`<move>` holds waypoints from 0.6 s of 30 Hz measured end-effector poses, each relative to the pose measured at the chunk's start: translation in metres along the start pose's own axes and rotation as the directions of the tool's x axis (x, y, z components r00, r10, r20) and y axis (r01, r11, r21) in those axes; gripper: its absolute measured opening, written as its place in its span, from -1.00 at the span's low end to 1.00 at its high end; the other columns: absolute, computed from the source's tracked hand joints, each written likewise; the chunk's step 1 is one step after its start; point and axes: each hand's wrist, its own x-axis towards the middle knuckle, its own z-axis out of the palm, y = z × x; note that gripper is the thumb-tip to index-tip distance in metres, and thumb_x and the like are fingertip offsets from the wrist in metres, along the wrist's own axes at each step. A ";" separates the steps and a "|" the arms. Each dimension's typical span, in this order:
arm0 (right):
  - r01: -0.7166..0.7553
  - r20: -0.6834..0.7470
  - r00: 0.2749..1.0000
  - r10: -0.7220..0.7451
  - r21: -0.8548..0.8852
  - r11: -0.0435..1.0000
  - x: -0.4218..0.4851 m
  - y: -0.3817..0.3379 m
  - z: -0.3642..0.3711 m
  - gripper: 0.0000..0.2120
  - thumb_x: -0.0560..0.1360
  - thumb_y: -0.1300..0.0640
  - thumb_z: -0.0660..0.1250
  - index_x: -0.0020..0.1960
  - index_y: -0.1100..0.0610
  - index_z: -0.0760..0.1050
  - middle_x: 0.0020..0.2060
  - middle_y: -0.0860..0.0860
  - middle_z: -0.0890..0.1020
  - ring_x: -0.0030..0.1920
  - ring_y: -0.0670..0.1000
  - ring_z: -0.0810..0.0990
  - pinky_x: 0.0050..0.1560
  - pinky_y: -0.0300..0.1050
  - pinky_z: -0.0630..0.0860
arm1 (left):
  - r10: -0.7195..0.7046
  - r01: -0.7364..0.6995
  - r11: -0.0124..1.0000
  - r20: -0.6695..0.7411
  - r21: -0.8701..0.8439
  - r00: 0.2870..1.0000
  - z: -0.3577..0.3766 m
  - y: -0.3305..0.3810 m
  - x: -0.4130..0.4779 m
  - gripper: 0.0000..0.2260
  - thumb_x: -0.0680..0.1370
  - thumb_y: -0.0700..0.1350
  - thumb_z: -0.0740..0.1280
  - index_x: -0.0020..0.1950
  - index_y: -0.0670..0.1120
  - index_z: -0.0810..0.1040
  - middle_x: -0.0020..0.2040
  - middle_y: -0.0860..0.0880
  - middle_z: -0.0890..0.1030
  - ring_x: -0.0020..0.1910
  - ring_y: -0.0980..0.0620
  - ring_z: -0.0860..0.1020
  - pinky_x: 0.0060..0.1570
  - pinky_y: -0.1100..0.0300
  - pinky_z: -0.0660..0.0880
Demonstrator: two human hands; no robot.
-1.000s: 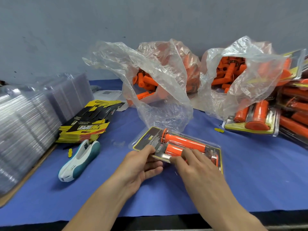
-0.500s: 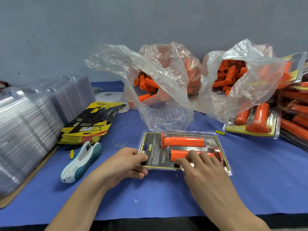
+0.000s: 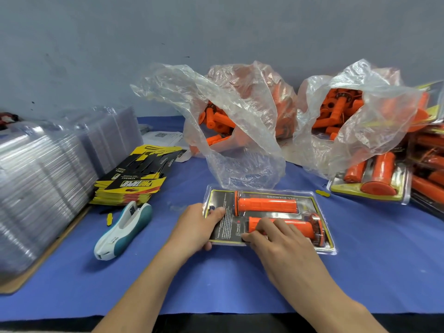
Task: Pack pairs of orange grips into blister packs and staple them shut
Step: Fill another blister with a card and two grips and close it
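A clear blister pack lies flat on the blue cloth, holding a black and yellow card and two orange grips side by side. My left hand grips the pack's left end, thumb on top. My right hand rests spread on the pack's near edge, fingertips pressing on the nearer grip. A white and teal stapler lies on the cloth to the left of my left hand, untouched.
A pile of yellow and black cards and stacks of empty clear blisters stand at the left. Two open plastic bags of loose orange grips sit behind. Filled packs are piled at the right.
The pack went from tilted and raised off the cloth to lying flat and square to me. My left hand moved to its left end; my right hand pressed down on the near edge.
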 end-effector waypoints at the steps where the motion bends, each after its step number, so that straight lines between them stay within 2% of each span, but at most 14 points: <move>1: 0.015 -0.001 1.000 -0.015 -0.002 1.000 0.002 0.000 0.000 -0.78 0.36 0.14 0.55 -0.05 -0.04 0.61 -0.18 -0.05 0.52 -0.23 0.05 0.51 -0.28 -0.08 0.46 | 0.011 -0.010 0.999 -0.015 0.052 1.000 0.000 -0.001 0.002 -0.67 0.63 0.12 0.21 -0.15 -0.11 0.49 -0.44 -0.09 0.59 -0.61 0.05 0.49 -0.51 0.26 0.34; 4: 0.072 0.014 0.997 -0.072 -0.004 0.997 0.008 -0.002 0.000 -0.88 0.48 0.06 0.40 0.01 -0.09 0.56 -0.18 -0.06 0.47 -0.23 0.04 0.47 -0.27 -0.07 0.43 | 0.019 -0.012 0.992 -0.052 0.122 0.998 0.001 -0.003 0.007 -0.66 0.66 0.11 0.13 -0.15 -0.10 0.45 -0.46 -0.09 0.58 -0.63 0.09 0.48 -0.43 0.20 0.34; 7: 0.090 0.045 0.995 -0.089 -0.029 0.995 0.013 -0.003 0.001 -0.79 0.43 0.15 0.41 0.02 -0.09 0.57 -0.19 -0.05 0.46 -0.23 0.04 0.47 -0.28 -0.07 0.45 | -0.008 0.015 0.993 -0.063 0.118 0.998 -0.001 -0.004 0.010 -0.68 0.68 0.08 0.10 -0.14 -0.09 0.43 -0.48 -0.05 0.54 -0.65 0.09 0.47 -0.49 0.22 0.31; 9: 0.090 0.045 0.995 -0.089 -0.038 0.995 0.013 -0.004 0.002 -0.75 0.39 0.17 0.38 0.03 -0.08 0.58 -0.19 -0.05 0.47 -0.24 0.05 0.48 -0.29 -0.08 0.46 | -0.044 0.045 0.998 -0.038 0.043 0.998 -0.004 -0.006 0.011 -0.70 0.67 0.09 0.13 -0.08 -0.09 0.46 -0.52 -0.05 0.54 -0.64 0.06 0.46 -0.56 0.27 0.31; 11: 0.077 0.039 0.996 -0.076 -0.033 0.996 0.012 -0.004 0.004 -0.73 0.37 0.16 0.42 0.04 -0.08 0.59 -0.18 -0.05 0.49 -0.23 0.05 0.49 -0.29 -0.08 0.46 | -0.076 0.079 0.991 0.025 -0.107 0.997 -0.007 -0.008 0.009 -0.75 0.64 0.07 0.21 0.03 -0.10 0.50 -0.54 -0.04 0.55 -0.64 0.05 0.44 -0.59 0.31 0.33; 14: 0.060 0.027 0.998 -0.060 -0.011 0.998 0.012 -0.003 0.007 -0.69 0.36 0.16 0.47 0.07 -0.07 0.59 -0.17 -0.05 0.49 -0.22 0.06 0.50 -0.28 -0.07 0.46 | -0.057 0.101 0.957 0.163 -0.273 0.985 -0.008 -0.016 0.003 -0.78 0.61 -0.03 0.32 0.11 -0.16 0.50 -0.44 -0.03 0.58 -0.54 0.02 0.46 -0.47 0.23 0.44; 16: 0.059 0.029 0.998 -0.059 -0.006 0.998 0.015 -0.003 0.009 -0.66 0.35 0.18 0.47 0.09 -0.08 0.59 -0.17 -0.04 0.49 -0.22 0.06 0.50 -0.28 -0.06 0.47 | -0.043 0.090 0.946 0.152 -0.311 0.987 -0.011 -0.018 0.001 -0.81 0.61 -0.11 0.32 0.15 -0.18 0.48 -0.37 -0.06 0.59 -0.47 0.01 0.48 -0.39 0.16 0.46; 18: 0.061 0.029 0.998 -0.060 -0.008 0.998 0.018 -0.003 0.009 -0.65 0.33 0.19 0.50 0.08 -0.07 0.59 -0.17 -0.04 0.50 -0.23 0.06 0.49 -0.29 -0.06 0.49 | -0.068 0.111 0.923 0.127 -0.368 0.990 -0.016 -0.017 0.001 -0.81 0.62 -0.17 0.28 0.23 -0.14 0.42 -0.39 -0.05 0.60 -0.49 0.03 0.48 -0.44 0.20 0.46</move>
